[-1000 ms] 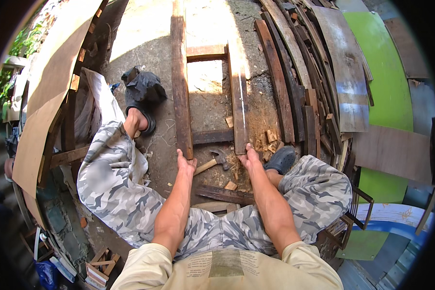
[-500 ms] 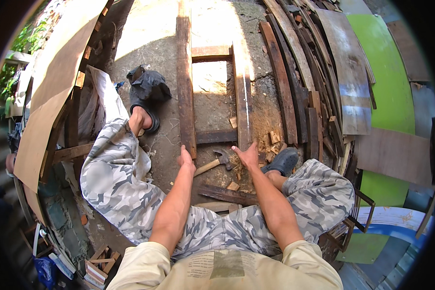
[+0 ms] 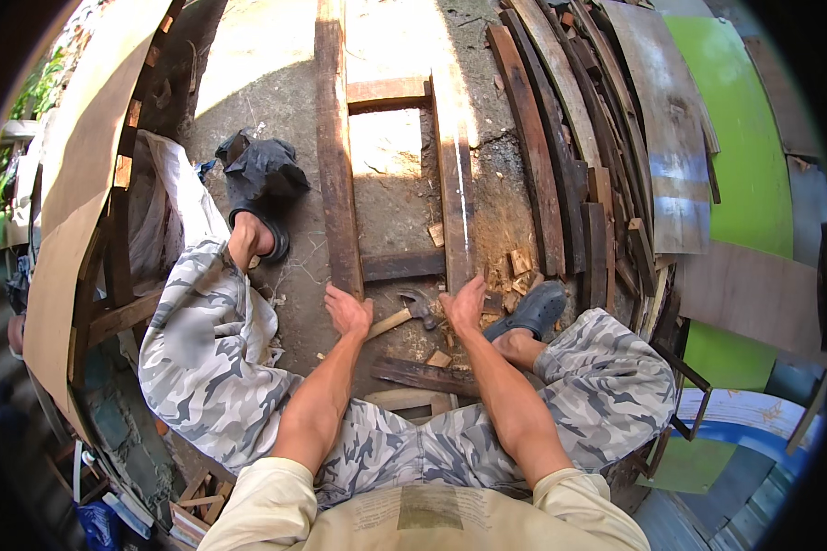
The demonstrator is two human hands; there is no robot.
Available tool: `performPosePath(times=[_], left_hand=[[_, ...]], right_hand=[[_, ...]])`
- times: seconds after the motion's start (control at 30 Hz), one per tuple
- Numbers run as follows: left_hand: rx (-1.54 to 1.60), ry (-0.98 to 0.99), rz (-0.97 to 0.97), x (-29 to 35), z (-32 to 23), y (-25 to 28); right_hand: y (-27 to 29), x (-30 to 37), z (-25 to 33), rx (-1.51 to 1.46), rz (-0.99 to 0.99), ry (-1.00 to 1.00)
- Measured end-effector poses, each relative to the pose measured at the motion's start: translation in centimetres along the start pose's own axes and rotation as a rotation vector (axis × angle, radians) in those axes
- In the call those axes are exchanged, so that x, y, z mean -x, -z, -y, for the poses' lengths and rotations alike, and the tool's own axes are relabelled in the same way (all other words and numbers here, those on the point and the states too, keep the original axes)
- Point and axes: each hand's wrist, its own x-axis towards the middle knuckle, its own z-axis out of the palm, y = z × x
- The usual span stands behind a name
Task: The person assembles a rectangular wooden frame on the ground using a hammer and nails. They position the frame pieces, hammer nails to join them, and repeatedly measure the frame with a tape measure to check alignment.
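Note:
A ladder-like wooden frame lies on the ground ahead of me, its left beam and right beam joined by a far crosspiece and a near crosspiece. At the left beam's near end, my left hand is closed with the fingers at its outer side and the thumb at the inner. My right hand grips the near end of the right beam, thumb towards the middle. Between my hands a claw hammer with a pale wooden handle rests on the ground. My palms hide parts of both beam ends.
Long planks are stacked along the right, beside leaning boards. A large plywood sheet stands at the left. Wood offcuts lie by my right shoe. A black plastic bag is near my left foot. A dark wood piece lies close to me.
My left hand has shifted from the inner edge of the left beam's end to across that end. My right hand has closed more around its beam. The whole view has swung slightly; the hammer stays put.

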Motion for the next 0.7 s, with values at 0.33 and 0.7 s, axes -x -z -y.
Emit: performPosePath(times=[0.33, 0.7], left_hand=[[-0.029, 0.006, -0.034, 0.2, -0.4, 0.2], [-0.046, -0.038, -0.041, 0.3, -0.1, 0.3]], right_hand=[[0.0, 0.2, -0.1, 0.035, -0.038, 0.022], [-0.4, 0.4, 0.8, 0.141, -0.097, -0.058]])
